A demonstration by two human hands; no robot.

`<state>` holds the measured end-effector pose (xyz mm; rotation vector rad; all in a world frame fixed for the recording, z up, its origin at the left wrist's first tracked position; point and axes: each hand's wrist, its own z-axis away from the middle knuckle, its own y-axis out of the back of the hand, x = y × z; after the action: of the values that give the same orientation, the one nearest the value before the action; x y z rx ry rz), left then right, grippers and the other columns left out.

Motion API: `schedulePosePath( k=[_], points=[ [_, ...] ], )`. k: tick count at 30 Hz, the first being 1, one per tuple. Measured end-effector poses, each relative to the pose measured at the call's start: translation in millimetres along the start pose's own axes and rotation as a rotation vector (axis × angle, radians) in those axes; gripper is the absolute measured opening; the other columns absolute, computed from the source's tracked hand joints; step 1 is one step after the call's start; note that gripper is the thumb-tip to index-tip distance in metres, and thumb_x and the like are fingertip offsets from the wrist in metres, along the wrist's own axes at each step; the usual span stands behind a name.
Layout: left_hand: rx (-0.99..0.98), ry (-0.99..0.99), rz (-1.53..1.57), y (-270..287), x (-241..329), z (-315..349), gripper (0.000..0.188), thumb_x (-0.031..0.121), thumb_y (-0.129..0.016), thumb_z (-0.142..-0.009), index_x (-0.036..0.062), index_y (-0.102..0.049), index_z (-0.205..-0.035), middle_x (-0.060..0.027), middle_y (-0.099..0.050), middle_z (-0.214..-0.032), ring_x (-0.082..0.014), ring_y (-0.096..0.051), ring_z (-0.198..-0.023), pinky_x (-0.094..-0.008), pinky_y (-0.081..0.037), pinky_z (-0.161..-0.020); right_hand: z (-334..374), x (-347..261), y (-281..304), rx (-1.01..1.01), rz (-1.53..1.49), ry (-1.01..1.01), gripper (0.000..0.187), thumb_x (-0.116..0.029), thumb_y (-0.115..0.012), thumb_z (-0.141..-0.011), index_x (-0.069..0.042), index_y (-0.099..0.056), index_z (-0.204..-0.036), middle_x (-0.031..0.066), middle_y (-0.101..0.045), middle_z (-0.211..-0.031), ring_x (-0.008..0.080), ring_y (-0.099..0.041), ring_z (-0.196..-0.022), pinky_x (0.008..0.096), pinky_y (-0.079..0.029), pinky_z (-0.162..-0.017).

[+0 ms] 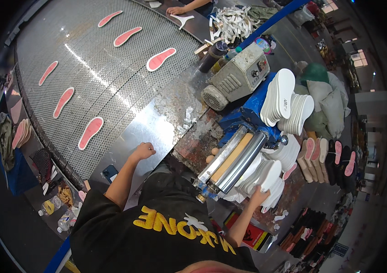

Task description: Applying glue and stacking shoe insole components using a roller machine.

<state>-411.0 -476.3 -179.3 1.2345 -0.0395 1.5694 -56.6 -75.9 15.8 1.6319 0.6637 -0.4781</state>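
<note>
My left hand (pixel 144 150) is curled into a loose fist over the smooth metal plate (pixel 153 122), with nothing visible in it. At the right, my right hand (pixel 260 197) grips the near end of a white insole (pixel 270 175) on a stack, its thumb on top and its other fingers partly hidden. Beside that stack, a roller machine (pixel 241 162) has a shiny steel roller and a tan one. On the mesh conveyor (pixel 125 86) lie several pink insoles with white rims, the closest a pink insole (pixel 91 133) left of my left hand.
More white insoles (pixel 279 98) are stacked on the blue machine body, near a grey motor housing (pixel 242 75). Beyond the conveyor, another person's hand (pixel 175 10) is near a white cut piece (pixel 182 21). A phone (pixel 110 172) rests on the plate's near edge.
</note>
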Motion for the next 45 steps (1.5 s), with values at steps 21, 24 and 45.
schedulePosePath(
  k=[21,24,45],
  points=[
    [-0.191,0.228,-0.279,-2,17,-8,0.05,0.039,-0.064,-0.073,0.0075,-0.058,-0.111,-0.0213,-0.059,-0.114,-0.0393,-0.052,-0.112,-0.0457,-0.043,-0.094,80,-241,157,0.267,-1.134,1.202,0.043,-0.037,-0.046,-0.094,-0.002,-0.043,-0.118,0.0099,-0.052,-0.097,0.0238,-0.051,-0.078,0.0355,-0.043,-0.06],
    [-0.169,0.212,-0.299,-6,14,-11,0.05,0.041,-0.065,-0.072,0.0073,-0.058,-0.108,-0.0212,-0.06,-0.11,-0.0402,-0.052,-0.109,-0.0469,-0.044,-0.092,79,-274,154,0.17,-1.047,1.567,0.03,-0.033,-0.045,-0.096,-0.007,-0.046,-0.111,0.0099,-0.052,-0.1,0.0217,-0.053,-0.073,0.0292,-0.04,-0.047],
    [-0.179,0.147,-0.393,-8,12,-15,0.06,0.047,-0.063,-0.074,0.0039,-0.056,-0.115,-0.0248,-0.057,-0.118,-0.0422,-0.052,-0.111,-0.0491,-0.044,-0.093,94,-279,127,-0.283,-1.156,0.98,0.061,-0.053,-0.042,-0.092,0.006,-0.044,-0.108,0.0109,-0.043,-0.075,0.0183,-0.046,-0.059,0.0268,-0.036,-0.047]
  ],
)
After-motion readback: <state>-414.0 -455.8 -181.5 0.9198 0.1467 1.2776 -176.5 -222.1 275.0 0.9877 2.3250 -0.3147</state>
